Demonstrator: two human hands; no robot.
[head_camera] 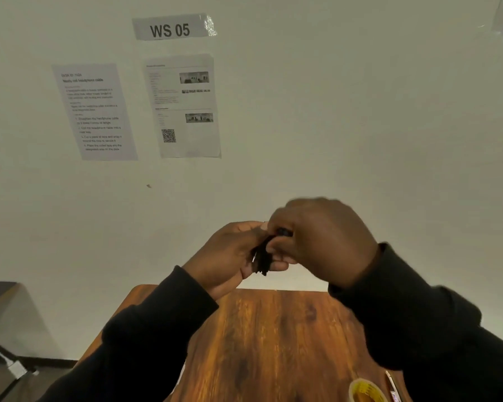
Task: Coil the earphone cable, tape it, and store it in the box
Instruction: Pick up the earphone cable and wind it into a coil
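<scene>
Tape roll (368, 390): a yellowish roll at the near edge of the wooden table (273, 338), lower right, lying untouched. A thin object just beside it is too cut off to name.
Sleeves: dark, reaching forward from both lower corners.
Left hand (230, 256): raised above the table, fingers curled closed around a bundle of black earphone cable (262, 258).
Right hand (320, 239): touching the left, fingertips pinched narrow on the top of the same bundle; slightly blurred.
Cable location: held between both hands in the air, not on the table.
Handling: likely very light, limp and springy, so loops may slip loose; best pinched across the middle of the coil.
Box: not in view.
Wall: pale, with printed instruction sheets (95, 111) and a "WS 05" label (170, 28).
</scene>
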